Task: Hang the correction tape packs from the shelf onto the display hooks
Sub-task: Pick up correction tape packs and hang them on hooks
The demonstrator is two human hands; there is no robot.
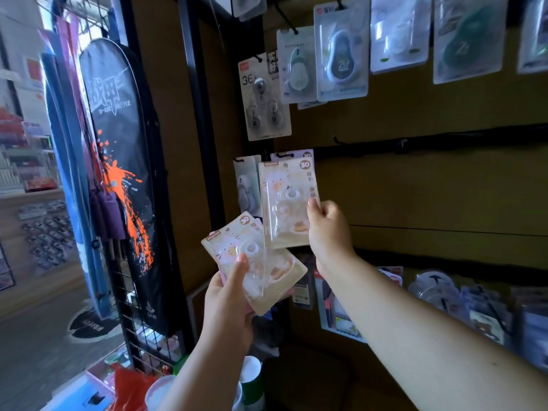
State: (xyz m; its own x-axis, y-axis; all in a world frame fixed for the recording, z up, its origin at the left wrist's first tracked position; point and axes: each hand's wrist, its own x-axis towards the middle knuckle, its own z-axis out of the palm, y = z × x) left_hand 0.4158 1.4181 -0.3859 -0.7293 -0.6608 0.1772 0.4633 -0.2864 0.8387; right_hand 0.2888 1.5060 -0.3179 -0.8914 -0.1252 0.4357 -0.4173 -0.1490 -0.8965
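My right hand (327,229) pinches a pale pink correction tape pack (286,200) by its right edge and holds it upright against the display wall, its top just below a black hook (283,155). A matching pack (296,155) hangs behind it on that hook. My left hand (229,304) grips a small stack of the same packs (258,262), tilted, with the thumb across the front. A grey pack (247,185) hangs to the left.
Blister packs of correction tape (341,51) hang in a row along the top of the brown board. A black rail (430,142) with bare hooks runs to the right. More packaged goods (444,295) hang lower right. A black racket bag (118,161) hangs on a wire grid at left.
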